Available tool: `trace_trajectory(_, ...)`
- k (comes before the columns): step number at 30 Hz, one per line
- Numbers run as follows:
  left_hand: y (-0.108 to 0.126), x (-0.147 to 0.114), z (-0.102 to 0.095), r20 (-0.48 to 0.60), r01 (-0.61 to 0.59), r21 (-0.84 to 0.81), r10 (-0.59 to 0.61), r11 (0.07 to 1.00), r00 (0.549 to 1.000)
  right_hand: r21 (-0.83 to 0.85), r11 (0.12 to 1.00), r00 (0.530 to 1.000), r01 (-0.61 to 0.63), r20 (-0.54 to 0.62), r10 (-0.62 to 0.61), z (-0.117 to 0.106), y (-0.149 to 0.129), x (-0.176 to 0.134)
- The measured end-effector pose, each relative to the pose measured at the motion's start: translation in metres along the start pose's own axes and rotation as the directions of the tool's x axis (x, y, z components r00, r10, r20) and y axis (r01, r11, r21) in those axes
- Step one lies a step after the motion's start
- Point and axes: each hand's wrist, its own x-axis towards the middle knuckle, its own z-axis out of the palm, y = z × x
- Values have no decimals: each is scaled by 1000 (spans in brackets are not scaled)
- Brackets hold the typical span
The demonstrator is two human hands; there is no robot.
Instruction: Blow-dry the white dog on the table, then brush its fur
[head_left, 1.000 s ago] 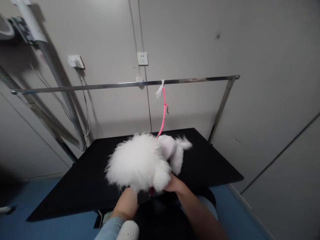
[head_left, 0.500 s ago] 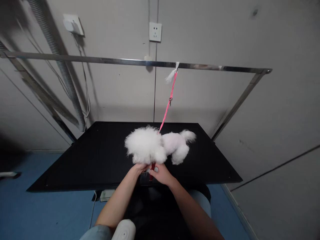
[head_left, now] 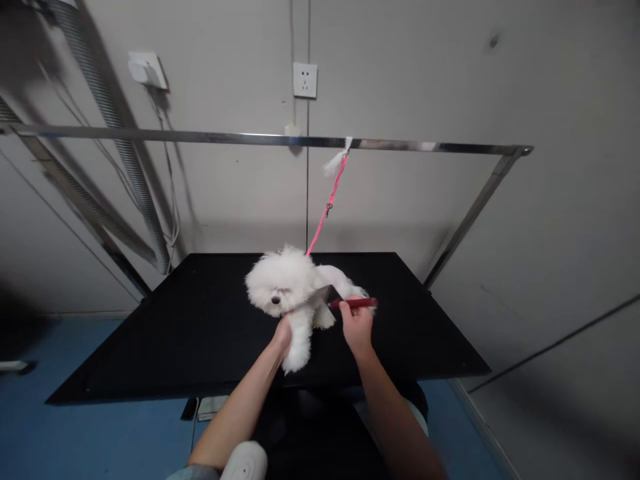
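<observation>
A fluffy white dog (head_left: 281, 277) is on the black grooming table (head_left: 210, 347), its head turned towards me and one front leg stretched to the near edge. Around the upper part of that front leg (head_left: 299, 343) my left hand (head_left: 283, 333) is closed, its fingers partly hidden behind the fur. My right hand (head_left: 357, 327) grips the red handle of a slicker brush (head_left: 357, 303). The brush's flat head is turned left, close against the fur at the dog's shoulder; whether its pins touch is unclear.
A pink leash (head_left: 324, 217) runs from the dog up to a metal bar (head_left: 225, 138) across the table. Grey ribbed hoses (head_left: 135, 160) and cables hang at the left. A white rounded object (head_left: 246, 460) sits low in front of me.
The dog's head has turned to face me and its front leg now extends forward in my left hand. My right hand has moved right and up with the brush, whose handle is now level.
</observation>
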Motion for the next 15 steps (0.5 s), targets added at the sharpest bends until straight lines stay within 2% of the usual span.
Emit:
trace_trajectory(1,0,0,-3,-19,-18,2,18,1000,1000,38,999,998,-17,68,14,4,2,1)
trace_trajectory(2,0,0,-6,-37,-39,0,39,999,999,69,996,982,-60,184,46,7,4,2)
trace_trajectory(3,0,0,-10,-51,-58,-5,58,998,997,85,990,953,-114,292,85,11,5,3)
trace_trajectory(4,0,0,-13,-65,-75,-7,74,997,995,94,982,935,-161,335,122,15,6,5)
trace_trajectory(5,1,0,-16,-86,-91,-5,90,996,992,105,977,943,-187,298,148,18,7,7)
trace_trajectory(7,3,1,-22,-150,-113,14,114,993,982,139,976,982,-168,113,152,23,8,12)
trace_trajectory(8,5,2,-25,-172,-123,26,125,992,977,147,978,986,-150,89,138,26,9,14)
trace_trajectory(9,7,2,-27,-179,-130,37,135,991,975,146,979,982,-145,141,124,29,10,15)
trace_trajectory(11,12,3,-30,-184,-144,42,150,989,971,130,975,940,-182,314,133,36,11,14)
trace_trajectory(12,15,4,-30,-187,-153,41,158,987,970,123,971,927,-203,343,151,39,12,14)
trace_trajectory(13,17,4,-29,-185,-159,35,163,987,969,124,969,934,-216,317,167,42,13,14)
trace_trajectory(15,23,5,-26,-160,-144,9,143,990,977,145,968,969,-204,170,179,45,14,15)
